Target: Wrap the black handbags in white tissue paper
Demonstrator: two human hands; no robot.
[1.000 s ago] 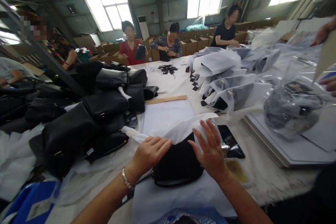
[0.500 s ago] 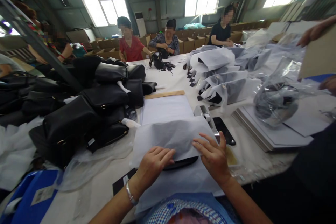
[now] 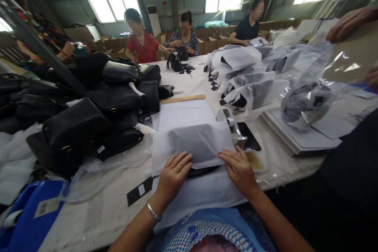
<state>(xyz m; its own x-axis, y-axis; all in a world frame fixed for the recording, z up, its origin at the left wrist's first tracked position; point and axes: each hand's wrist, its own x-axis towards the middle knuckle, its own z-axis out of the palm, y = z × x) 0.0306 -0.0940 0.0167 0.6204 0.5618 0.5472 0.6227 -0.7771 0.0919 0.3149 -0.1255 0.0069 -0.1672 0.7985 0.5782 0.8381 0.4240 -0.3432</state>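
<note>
A sheet of thin white wrapping paper lies folded over a flat black item, whose near edge shows below it; its kind is hidden. My left hand rests on the paper's left part with fingers stretched out. On the right end my right hand lies with its fingers extended too. More white paper spreads under the item towards me. A black tag with a white label lies left of my left wrist. Beyond the folded sheet is a stack of white paper.
Black bags are heaped at the left, above a blue bin. At the right are paper-wrapped bags, a phone, a small dish and a stack of boards. A co-worker's hand holds a clear plastic bag.
Both my hands have settled flatter on the paper, the right fingers lower than before. The co-worker at the right has raised the board and plastic bag slightly. The view has shifted a little.
</note>
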